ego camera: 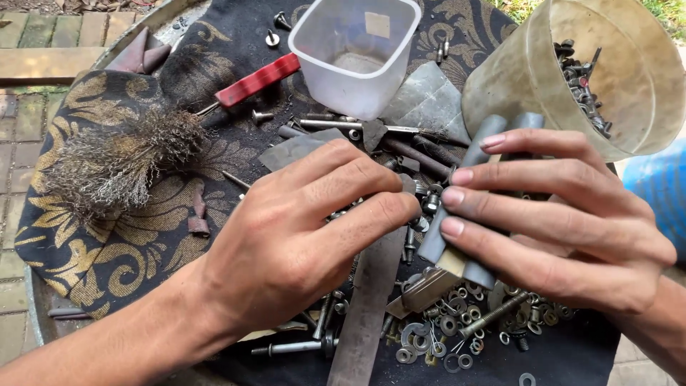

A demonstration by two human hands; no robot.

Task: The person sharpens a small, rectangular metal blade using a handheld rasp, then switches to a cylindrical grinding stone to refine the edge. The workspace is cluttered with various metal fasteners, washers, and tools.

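Head view: both hands down in the hardware pile.

The right hand (564, 229) has its fingers clamped on two grey tubes (468, 193) lying over the scattered washers (443, 329). The left hand (300, 236) pinches its fingers together on a small part beside them; I cannot tell what. A sound way here, I judge: keep the tubes steady and pick one piece at a time off the dark patterned cloth (128, 264).

Small pale square label (376, 24) inside clear plastic tub (354, 53), top centre

Left hand (300, 236) lies palm-down (fingers curled); right hand (564, 221) fingers extended.
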